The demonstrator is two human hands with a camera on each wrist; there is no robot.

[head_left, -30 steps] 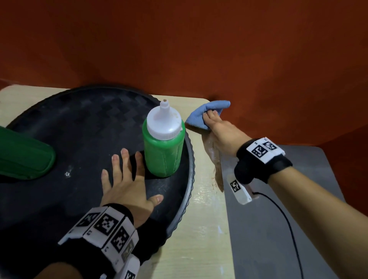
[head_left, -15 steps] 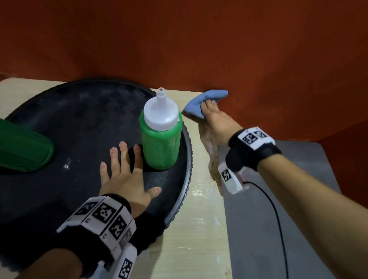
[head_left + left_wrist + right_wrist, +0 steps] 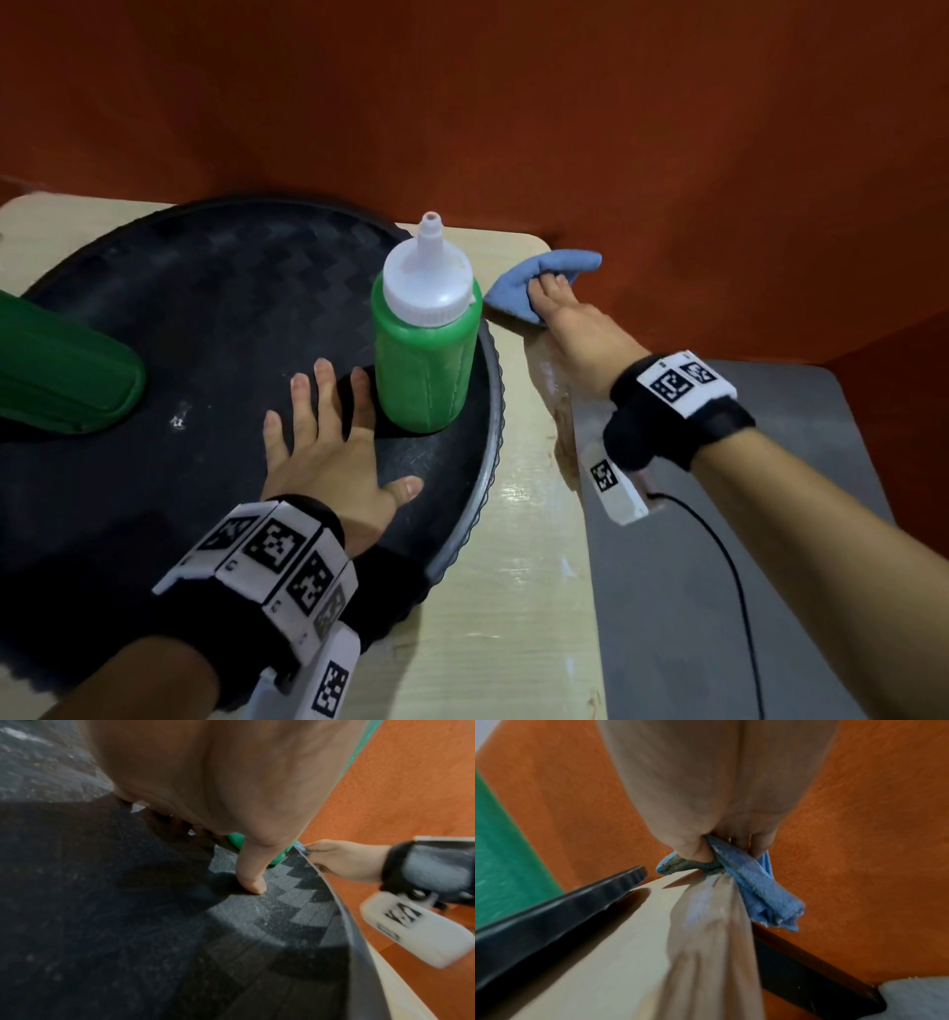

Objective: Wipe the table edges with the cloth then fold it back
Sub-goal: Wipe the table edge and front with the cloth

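The right hand (image 3: 570, 329) reaches to the far right corner of the pale wooden worktop (image 3: 529, 539), where its curled fingers and thumb grip a bunched blue cloth (image 3: 539, 272). In the head view the cloth lies directly under and ahead of the fingertips, at the corner where the worktop meets the orange-red wall (image 3: 565, 128); part of it projects beyond the fingers toward the wall. In the right wrist view the cloth (image 3: 752, 892) is pinched between thumb and fingers, one fold pressed onto the worktop edge (image 3: 618, 933) and a looser bundle hanging over the side. The left hand (image 3: 328, 452) lies flat, fingers straight and spread, palm down on a round black tray (image 3: 154, 308) that covers most of the worktop; it holds nothing. In the left wrist view one fingertip (image 3: 253, 884) presses the patterned tray surface (image 3: 295, 912). A green squeeze bottle (image 3: 423, 354) with a white nozzle cap stands upright on the tray, just beside the left fingers and between the two hands. A green container (image 3: 61, 370) lies at the tray's left side. A grey surface (image 3: 770, 539) adjoins the worktop on the right.
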